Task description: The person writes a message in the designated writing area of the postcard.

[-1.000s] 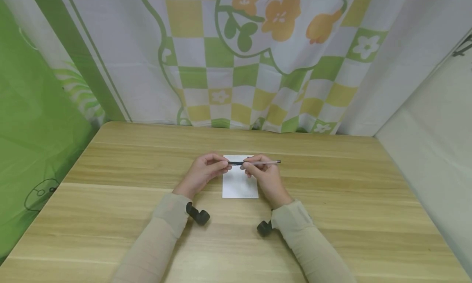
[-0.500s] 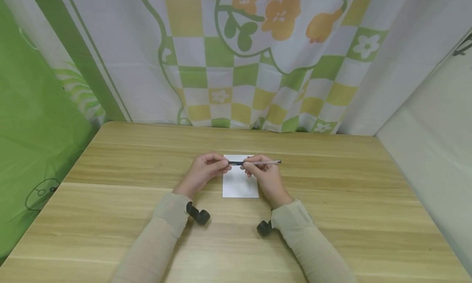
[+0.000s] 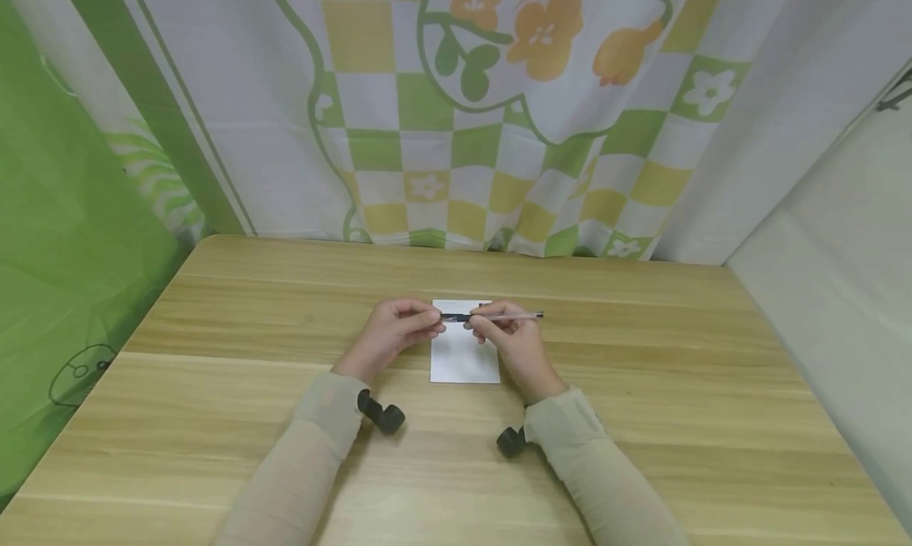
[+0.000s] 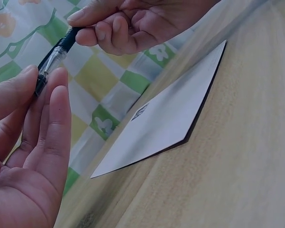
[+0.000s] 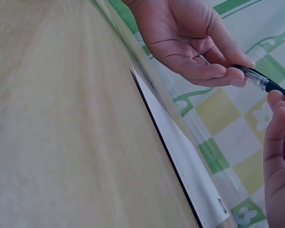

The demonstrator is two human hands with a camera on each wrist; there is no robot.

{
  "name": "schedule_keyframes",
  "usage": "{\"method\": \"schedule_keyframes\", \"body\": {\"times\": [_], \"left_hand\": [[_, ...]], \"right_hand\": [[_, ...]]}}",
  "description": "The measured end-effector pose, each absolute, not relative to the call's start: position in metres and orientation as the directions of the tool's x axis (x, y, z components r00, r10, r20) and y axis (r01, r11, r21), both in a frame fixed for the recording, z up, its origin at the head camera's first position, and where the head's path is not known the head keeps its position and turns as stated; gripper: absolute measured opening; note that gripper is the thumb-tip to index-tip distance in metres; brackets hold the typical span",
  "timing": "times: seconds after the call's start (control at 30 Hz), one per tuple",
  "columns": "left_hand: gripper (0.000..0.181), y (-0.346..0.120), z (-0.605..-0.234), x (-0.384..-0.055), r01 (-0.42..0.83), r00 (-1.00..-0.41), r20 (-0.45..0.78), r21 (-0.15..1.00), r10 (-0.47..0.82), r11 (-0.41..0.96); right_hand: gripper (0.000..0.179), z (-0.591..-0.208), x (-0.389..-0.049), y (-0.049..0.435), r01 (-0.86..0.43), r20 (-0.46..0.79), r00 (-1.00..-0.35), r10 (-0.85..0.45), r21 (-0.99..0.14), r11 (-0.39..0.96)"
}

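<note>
Both hands hold a pen [image 3: 456, 318] level between them, over a white pad of paper [image 3: 465, 364]. My left hand [image 3: 392, 330] pinches its black front end between thumb and fingers. Farther back, my right hand [image 3: 514, 340] pinches the dark grip, and the pale barrel sticks out to the right. In the left wrist view, a clear tapered section [image 4: 54, 59] with a dark strip alongside shows between the hands. The right wrist view also shows this clear section [image 5: 256, 79], next to the left fingertips.
The pad lies flat on the wooden table [image 3: 285, 309] and has a small dark print [image 4: 140, 111] near one corner. Behind the table hangs a checkered curtain [image 3: 423, 146]. Black wrist cameras [image 3: 388, 418] sit at both cuffs.
The hands stay almost still around the pen. Slightly more of the clear section shows between the fingers in the head view.
</note>
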State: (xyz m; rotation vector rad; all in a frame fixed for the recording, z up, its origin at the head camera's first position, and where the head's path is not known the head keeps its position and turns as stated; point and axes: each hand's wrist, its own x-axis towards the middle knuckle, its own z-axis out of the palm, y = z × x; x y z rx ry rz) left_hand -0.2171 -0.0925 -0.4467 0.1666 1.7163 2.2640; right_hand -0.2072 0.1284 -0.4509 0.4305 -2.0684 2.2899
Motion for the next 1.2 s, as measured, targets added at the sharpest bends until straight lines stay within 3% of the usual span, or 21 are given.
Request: {"method": "schedule_keyframes", "body": {"times": [0.47,1.2], "left_hand": [[0.008,-0.0949,-0.447,-0.219,-0.204,-0.952,-0.136,0.95,0.272,-0.238],[0.008,-0.1003,-0.4504,-0.22,-0.171,-0.966,-0.11,0.951,0.236,-0.258]], "right_hand": [[0.02,-0.4516,-0.2073,0.1298,-0.231,0.255,-0.952,-0.17,-0.962,-0.149],[0.02,-0.4522,-0.2085,0.1323,-0.212,0.228,-0.966,-0.123,-0.968,-0.131]]}}
